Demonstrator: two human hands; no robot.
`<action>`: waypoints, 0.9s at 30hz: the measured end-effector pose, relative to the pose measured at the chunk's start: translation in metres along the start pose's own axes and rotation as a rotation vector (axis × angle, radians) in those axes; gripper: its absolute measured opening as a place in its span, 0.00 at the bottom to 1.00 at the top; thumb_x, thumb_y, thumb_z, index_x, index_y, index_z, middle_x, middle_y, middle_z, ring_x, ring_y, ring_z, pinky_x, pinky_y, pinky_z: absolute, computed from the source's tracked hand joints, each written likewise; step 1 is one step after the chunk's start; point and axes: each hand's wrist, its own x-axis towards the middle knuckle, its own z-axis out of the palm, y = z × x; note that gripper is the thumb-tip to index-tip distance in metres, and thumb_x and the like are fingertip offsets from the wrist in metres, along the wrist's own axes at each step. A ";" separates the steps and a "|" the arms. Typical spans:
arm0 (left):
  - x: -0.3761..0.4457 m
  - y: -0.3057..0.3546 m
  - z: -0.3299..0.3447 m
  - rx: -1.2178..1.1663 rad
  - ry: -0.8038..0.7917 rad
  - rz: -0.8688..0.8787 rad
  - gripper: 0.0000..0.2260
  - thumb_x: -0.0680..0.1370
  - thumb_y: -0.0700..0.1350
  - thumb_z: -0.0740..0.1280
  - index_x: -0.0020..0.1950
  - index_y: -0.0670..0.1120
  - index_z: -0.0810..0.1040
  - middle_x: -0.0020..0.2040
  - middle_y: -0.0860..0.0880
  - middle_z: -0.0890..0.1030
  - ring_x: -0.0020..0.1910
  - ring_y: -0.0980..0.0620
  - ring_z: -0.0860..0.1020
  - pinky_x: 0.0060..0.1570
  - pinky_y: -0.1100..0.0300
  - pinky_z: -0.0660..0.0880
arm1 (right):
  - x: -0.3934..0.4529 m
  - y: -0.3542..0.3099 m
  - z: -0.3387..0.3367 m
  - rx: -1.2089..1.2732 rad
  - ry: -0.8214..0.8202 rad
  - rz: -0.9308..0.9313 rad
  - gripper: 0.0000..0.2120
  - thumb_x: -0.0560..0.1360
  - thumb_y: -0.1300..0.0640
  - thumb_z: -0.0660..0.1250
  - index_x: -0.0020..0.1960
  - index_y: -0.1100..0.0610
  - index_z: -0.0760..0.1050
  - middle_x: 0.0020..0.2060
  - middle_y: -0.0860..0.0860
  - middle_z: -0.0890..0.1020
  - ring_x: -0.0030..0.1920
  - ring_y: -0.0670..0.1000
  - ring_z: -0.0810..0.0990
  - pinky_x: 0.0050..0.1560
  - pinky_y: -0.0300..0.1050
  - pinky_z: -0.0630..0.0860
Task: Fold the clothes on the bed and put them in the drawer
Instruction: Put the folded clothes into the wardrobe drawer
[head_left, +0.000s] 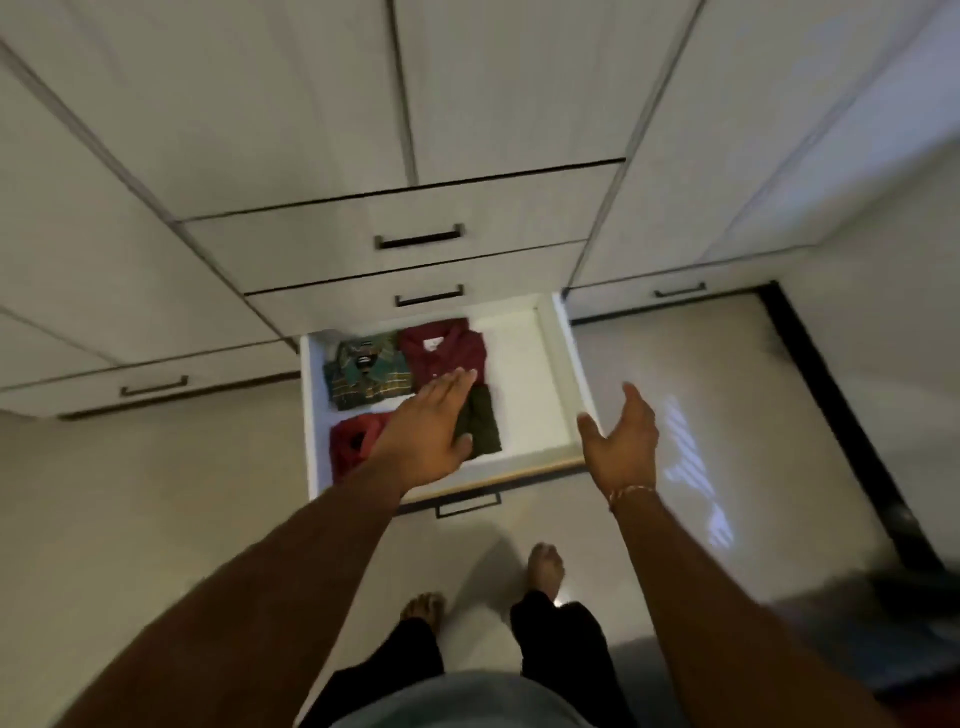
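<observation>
Bare feet (545, 566) and dark trousers stood on the pale floor (156, 519) just short of the pulled-out drawer (566, 374), and above them both forearms reached forward. Both hands were empty with fingers straight: the left hand (431, 426) hovered palm down over the drawer's middle, the right hand (621, 441) hung palm inward over the drawer's front right corner, well apart from the left. Four folded garments lay in the drawer's left half: a green plaid shirt (366, 376) at the back left, a maroon shirt (444, 351) beside it, a red shirt (353, 441) at the front left and a dark olive piece (483, 423) beside that, partly hidden under the left hand. Such cloth was probably light, soft and limp, so a fold would slump unless lifted flat from beneath with both hands or pinched along its thick folded edge. White drawer walls hemmed the stacks closely on the left, while the right half lay bare and offered room to lower another piece. Closed drawers (421, 239) above left the opening unobstructed from above.
</observation>
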 end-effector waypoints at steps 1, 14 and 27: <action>0.007 0.027 -0.003 0.002 -0.010 0.058 0.39 0.79 0.52 0.68 0.85 0.49 0.50 0.84 0.46 0.57 0.82 0.46 0.58 0.79 0.47 0.61 | -0.006 0.002 -0.016 0.016 0.027 0.002 0.38 0.78 0.51 0.72 0.81 0.58 0.59 0.77 0.59 0.66 0.76 0.61 0.64 0.76 0.56 0.61; 0.112 0.432 0.125 0.071 -0.343 0.827 0.37 0.80 0.58 0.62 0.85 0.51 0.51 0.84 0.49 0.58 0.81 0.48 0.60 0.77 0.46 0.64 | -0.053 0.234 -0.292 0.339 0.690 0.484 0.34 0.79 0.53 0.72 0.80 0.57 0.62 0.77 0.56 0.67 0.77 0.58 0.65 0.76 0.50 0.62; 0.066 0.814 0.294 0.128 -0.722 1.390 0.36 0.77 0.55 0.66 0.83 0.48 0.59 0.80 0.45 0.67 0.77 0.44 0.67 0.75 0.50 0.66 | -0.184 0.465 -0.504 0.708 1.397 0.871 0.32 0.76 0.57 0.74 0.76 0.59 0.67 0.70 0.58 0.73 0.66 0.58 0.76 0.70 0.55 0.72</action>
